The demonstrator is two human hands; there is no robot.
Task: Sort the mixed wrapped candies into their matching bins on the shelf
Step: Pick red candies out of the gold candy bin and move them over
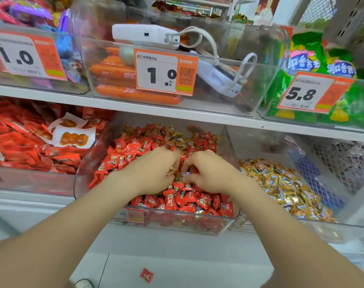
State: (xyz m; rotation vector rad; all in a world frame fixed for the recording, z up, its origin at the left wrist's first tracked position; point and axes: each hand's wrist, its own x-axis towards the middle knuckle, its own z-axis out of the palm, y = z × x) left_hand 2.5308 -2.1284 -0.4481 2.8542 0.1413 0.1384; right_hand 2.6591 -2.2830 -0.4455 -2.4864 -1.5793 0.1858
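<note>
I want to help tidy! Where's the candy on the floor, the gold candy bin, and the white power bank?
Fallen red candy (146,275): head view, middle of its wrapper.
Gold candy bin (291,228): head view, clear front wall.
White power bank (143,35): head view, middle of its side.

A snack aisle in a shop.
White shelves (52,93) carry rows of clear plastic bins (232,146) filled with packaged food. Orange-and-white price tags (164,73) are fixed to the fronts of the upper bins, printed with 1.0 and 5.8, and the middle one bears a square code. The bins hold wrapped sausages (118,71), green snack bags (301,50), red packets (21,146), and loose heaps of red candies (187,198) and gold candies (281,183).
</note>
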